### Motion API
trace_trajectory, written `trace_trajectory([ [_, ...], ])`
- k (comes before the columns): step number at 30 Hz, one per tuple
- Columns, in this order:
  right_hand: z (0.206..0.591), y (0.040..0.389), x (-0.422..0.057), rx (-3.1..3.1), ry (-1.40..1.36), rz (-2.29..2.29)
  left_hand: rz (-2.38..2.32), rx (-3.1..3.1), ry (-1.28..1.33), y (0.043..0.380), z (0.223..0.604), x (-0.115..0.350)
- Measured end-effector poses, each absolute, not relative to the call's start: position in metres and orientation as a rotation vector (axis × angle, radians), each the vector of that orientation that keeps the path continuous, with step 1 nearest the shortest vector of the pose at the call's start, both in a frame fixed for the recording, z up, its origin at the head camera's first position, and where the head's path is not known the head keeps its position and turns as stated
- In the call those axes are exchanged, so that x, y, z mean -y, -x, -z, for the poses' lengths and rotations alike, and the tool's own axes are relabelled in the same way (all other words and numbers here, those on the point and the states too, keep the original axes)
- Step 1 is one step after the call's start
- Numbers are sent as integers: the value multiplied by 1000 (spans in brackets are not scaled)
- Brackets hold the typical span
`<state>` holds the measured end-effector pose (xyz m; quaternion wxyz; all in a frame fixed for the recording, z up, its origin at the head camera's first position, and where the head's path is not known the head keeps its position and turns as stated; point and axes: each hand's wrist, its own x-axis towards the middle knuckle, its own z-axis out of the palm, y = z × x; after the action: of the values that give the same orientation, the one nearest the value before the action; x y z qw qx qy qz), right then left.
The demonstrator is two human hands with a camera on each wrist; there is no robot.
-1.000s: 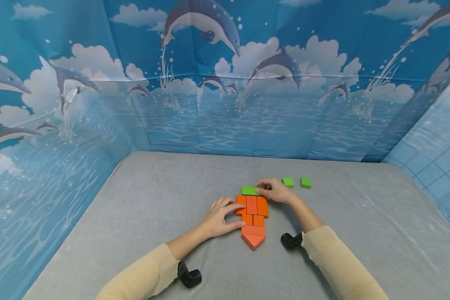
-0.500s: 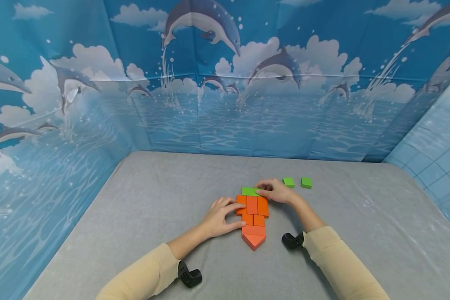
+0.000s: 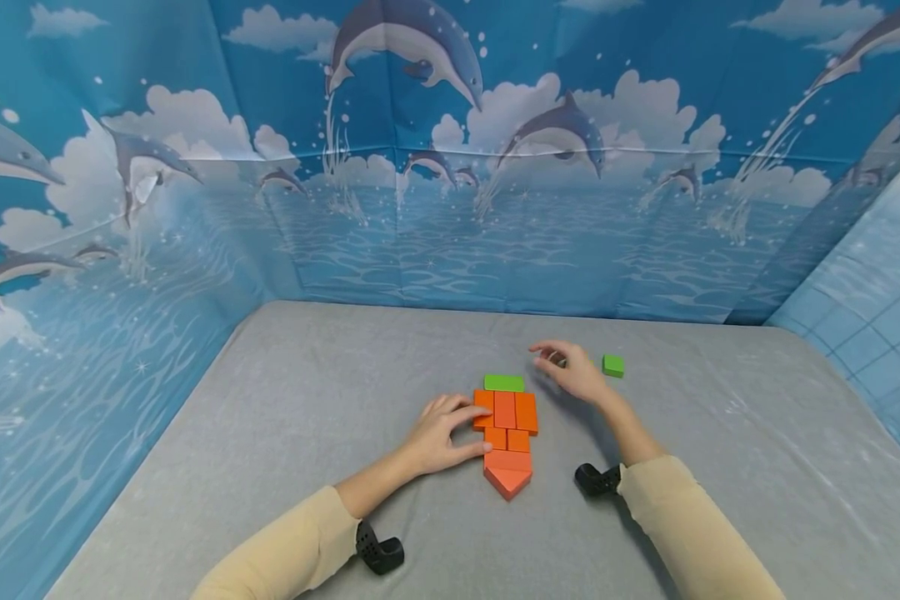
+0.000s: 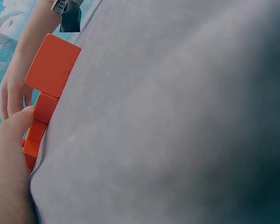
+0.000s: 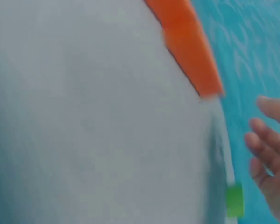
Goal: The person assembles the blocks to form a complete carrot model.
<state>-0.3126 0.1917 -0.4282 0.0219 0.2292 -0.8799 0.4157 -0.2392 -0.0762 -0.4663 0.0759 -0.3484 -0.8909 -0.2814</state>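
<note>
My left hand [image 3: 437, 437] lies beside an arrow-like layout of orange blocks, forefinger on the left long block [image 3: 483, 400] and thumb at a small block [image 3: 495, 439]. Below these lies a pointed orange block [image 3: 507, 475]; its side [image 4: 53, 65] shows large in the left wrist view. A flat green block [image 3: 504, 383] sits along the far end of the long ones. To the right of it my right hand [image 3: 573, 371] hovers above the cloth, fingers loosely bent and apart, holding nothing. The right wrist view, blurred, shows that hand's fingers [image 5: 263, 140] with orange blocks [image 5: 189, 42] nearby.
Beyond my right hand a loose green block [image 3: 612, 366] lies on the grey cloth [image 3: 345, 358]. Dolphin-printed curtains [image 3: 450, 242] stand behind and on both sides. A black wrist camera [image 3: 379, 552] hangs under each sleeve.
My right hand has let go of the flat green block and moved up and to the right, now covering one loose green block from the head view. My left hand has stayed put.
</note>
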Motion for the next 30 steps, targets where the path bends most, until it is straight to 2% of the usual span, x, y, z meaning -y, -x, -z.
trace_trajectory([
  [9, 436, 310, -268, 2592, -390, -1108, 843, 2669, 1042, 240, 468, 76],
  [14, 443, 302, -296, 2663, -341, -1113, 839, 2668, 1041, 241, 469, 76],
  [30, 449, 305, -305, 2785, -331, -1070, 845, 2680, 1044, 240, 468, 76],
])
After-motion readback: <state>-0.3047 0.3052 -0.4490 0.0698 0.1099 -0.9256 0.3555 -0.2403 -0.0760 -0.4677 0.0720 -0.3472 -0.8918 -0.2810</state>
